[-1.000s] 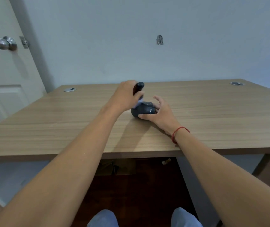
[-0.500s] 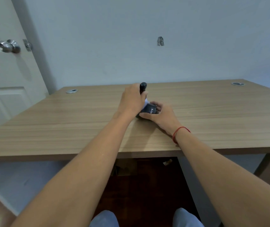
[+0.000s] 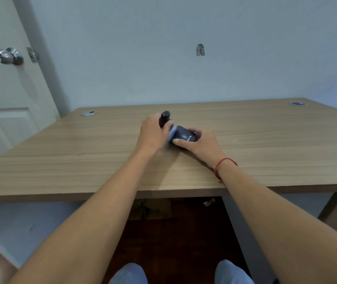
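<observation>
Dark device point(image 3: 184, 136) on the desk point(image 3: 81, 156), between my hands.
One device, my right hand point(image 3: 201, 145) gripping it; my left hand point(image 3: 153, 134) grips one black rod point(image 3: 165, 115).

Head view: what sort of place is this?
Probably a home office or spare room: a wood-grain desk with cable grommets, a white panel door with a round metal knob, and a bare pale wall.

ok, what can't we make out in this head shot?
- black stick: head view, only its rounded top shows; the left hand wraps the rest.
- dark case: head view, one end under the right hand; lettering partly covered by the thumb, too small to read.
- pale part between stick and case: blurred; what it is, or whether it joins them, cannot be told.
- under the desk: too dark to identify small items.
</observation>
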Motion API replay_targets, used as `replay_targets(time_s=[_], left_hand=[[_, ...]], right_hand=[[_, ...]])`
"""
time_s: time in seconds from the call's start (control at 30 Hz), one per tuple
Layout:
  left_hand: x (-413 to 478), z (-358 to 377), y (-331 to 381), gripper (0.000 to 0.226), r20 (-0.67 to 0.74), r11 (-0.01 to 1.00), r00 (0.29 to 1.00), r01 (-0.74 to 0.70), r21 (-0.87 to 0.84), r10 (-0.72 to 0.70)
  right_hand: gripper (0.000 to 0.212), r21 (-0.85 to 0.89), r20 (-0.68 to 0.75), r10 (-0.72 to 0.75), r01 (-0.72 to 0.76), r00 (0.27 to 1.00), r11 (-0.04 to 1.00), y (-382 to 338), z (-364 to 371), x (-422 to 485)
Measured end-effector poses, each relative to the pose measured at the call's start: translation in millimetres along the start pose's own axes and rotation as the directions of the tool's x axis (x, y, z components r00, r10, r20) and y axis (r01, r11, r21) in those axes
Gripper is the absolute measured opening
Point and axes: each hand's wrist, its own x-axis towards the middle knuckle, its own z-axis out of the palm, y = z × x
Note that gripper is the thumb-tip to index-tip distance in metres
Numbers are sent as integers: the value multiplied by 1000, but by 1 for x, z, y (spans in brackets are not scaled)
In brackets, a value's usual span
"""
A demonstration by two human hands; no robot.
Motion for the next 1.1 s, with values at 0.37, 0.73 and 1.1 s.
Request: replay_targets(time_s=[0.37,0.73,1.1], left_hand=[[0,4,-5,28,11,991,998,59,-123,-58],[0,0,-19,25,63,997,997,50,-63,-46],[3,-4,-27,16,174,996,985,-25,89,9]], right_hand=[[45,-127,-51,25,-31,998,991,-6,1,-4],[37,-207,-46,55,-63,997,976,-4,3,-4],[46,-264,-32,62,-68,998,962,-5,5,-3]])
